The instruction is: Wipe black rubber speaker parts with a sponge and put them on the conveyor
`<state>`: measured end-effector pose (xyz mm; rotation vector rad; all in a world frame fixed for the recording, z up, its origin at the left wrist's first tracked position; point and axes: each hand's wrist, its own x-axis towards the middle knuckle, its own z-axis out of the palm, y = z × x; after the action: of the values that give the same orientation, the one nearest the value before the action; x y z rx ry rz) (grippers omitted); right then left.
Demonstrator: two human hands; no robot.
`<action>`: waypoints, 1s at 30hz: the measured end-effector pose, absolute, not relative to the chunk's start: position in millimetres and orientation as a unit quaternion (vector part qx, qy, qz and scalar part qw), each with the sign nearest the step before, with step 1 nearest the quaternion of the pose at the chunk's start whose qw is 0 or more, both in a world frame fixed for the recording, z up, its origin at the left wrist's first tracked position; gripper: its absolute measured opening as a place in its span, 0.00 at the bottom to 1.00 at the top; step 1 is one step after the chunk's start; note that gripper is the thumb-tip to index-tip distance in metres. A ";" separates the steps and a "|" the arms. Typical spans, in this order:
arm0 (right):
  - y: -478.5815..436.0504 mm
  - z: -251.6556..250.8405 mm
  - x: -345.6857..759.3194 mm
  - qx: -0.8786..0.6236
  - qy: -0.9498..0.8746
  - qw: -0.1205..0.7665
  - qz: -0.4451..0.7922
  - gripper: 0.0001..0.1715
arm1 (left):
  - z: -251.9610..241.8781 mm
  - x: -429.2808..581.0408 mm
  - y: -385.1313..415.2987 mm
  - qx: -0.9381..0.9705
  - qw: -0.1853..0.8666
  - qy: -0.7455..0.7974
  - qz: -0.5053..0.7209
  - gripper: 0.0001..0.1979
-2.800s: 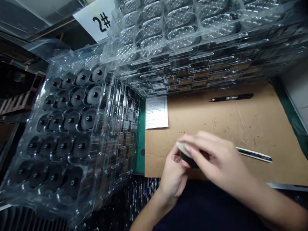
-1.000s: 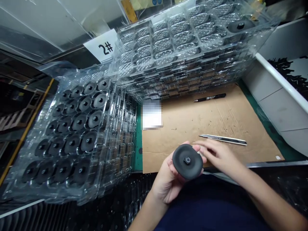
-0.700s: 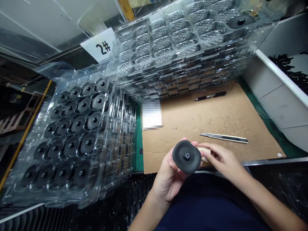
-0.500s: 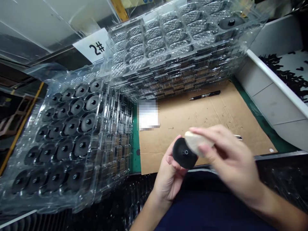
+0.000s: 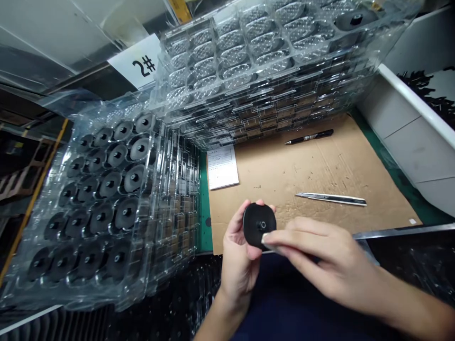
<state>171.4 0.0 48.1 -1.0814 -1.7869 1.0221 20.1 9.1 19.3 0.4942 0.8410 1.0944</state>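
Observation:
My left hand (image 5: 237, 267) grips a round black disc (image 5: 256, 221) with a small hub in its middle, face toward me, above the near edge of the cardboard sheet (image 5: 320, 163). My right hand (image 5: 322, 267) reaches in from the right with its fingers pressed together. Its fingertips touch the disc's lower right edge. What those fingers hold is hidden under them.
A stack of clear blister trays (image 5: 158, 203) full of the same black discs stands at the left. A taller stack (image 5: 270, 102) with mostly bare pockets stands at the back. On the cardboard lie a pen (image 5: 309, 137), a utility knife (image 5: 332, 199) and a paper slip (image 5: 222, 166). A white bin (image 5: 412, 118) stands at the right.
My right hand picked up a pale object, lifted it over the disc, and has now dropped to the disc's lower edge. My left hand has moved the disc slightly left.

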 end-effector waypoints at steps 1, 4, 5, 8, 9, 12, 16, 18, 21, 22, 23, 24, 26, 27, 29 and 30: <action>-2.5 48.1 175.9 -0.451 -0.704 0.381 0.394 0.16 | 18.3 19.2 9.3 0.225 0.748 0.383 0.493 0.34; 0.6 49.7 181.9 -0.538 -0.708 0.357 0.285 0.15 | 16.7 19.8 9.7 0.207 0.766 0.391 0.466 0.35; 5.4 50.5 181.5 -0.546 -0.721 0.355 0.237 0.15 | 17.0 20.4 9.4 0.193 0.772 0.395 0.458 0.34; 26.1 50.8 179.6 -0.431 -0.797 0.381 0.184 0.15 | 18.4 19.6 6.6 0.135 0.815 0.380 0.416 0.29; 33.4 49.5 179.9 -0.379 -0.814 0.389 0.207 0.15 | 18.4 18.3 5.2 0.117 0.831 0.367 0.402 0.27; 47.3 39.2 184.4 -0.364 -0.787 0.390 0.310 0.15 | 15.9 12.3 1.9 0.092 0.858 0.337 0.376 0.25; 38.3 12.6 193.7 -0.531 -0.641 0.363 0.419 0.14 | 11.2 4.4 1.0 0.071 0.886 0.300 0.345 0.33; 25.4 -2.4 198.5 -0.575 -0.565 0.350 0.476 0.15 | 9.6 1.9 1.4 0.062 0.896 0.288 0.333 0.35; 4.9 -20.7 205.4 -0.590 -0.483 0.332 0.556 0.18 | 7.8 0.0 2.2 0.061 0.902 0.282 0.322 0.35; -1.1 -24.8 207.2 -0.587 -0.467 0.322 0.577 0.19 | 7.5 -0.3 2.5 0.062 0.903 0.277 0.322 0.35; -6.4 -27.7 208.6 -0.584 -0.456 0.312 0.595 0.20 | 7.4 -0.5 2.9 0.063 0.904 0.272 0.323 0.35; -11.0 -29.6 209.3 -0.581 -0.449 0.303 0.607 0.20 | 7.5 -0.4 3.4 0.064 0.906 0.267 0.322 0.35; -18.1 -31.4 208.8 -0.580 -0.441 0.295 0.618 0.20 | 8.4 0.1 4.5 0.071 0.908 0.259 0.322 0.34; -20.7 -31.9 207.6 -0.579 -0.439 0.295 0.621 0.20 | 9.1 0.7 4.9 0.075 0.909 0.256 0.321 0.33; -24.2 -33.9 204.2 -0.572 -0.437 0.301 0.625 0.20 | 10.5 2.0 5.2 0.083 0.910 0.253 0.317 0.32; -25.1 -35.6 202.3 -0.570 -0.438 0.301 0.627 0.21 | 11.0 2.7 5.0 0.084 0.910 0.252 0.318 0.31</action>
<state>202.3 -25.1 -35.6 -1.5124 -1.1619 1.6623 2.7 5.0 11.0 0.1741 0.5195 0.6552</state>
